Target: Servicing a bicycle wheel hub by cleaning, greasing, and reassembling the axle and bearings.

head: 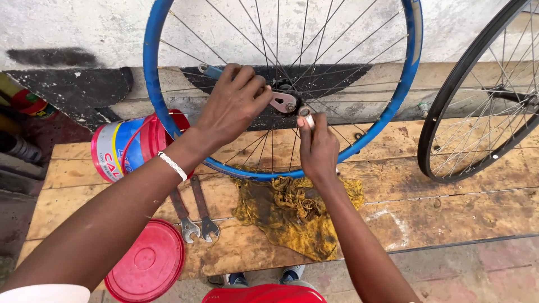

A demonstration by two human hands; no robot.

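Head view: standing upright on the wooden counter, leaning at the wall — blue-rimmed wheel, hub at centre. Left hand closing around a flat spanner seated at the hub; right hand pinching a second small spanner just below. Judging: rim light and stiff, spokes thin and bendable, likely greasy at the hub — gripping the rim rather than spokes. Yellow rag lying underneath.
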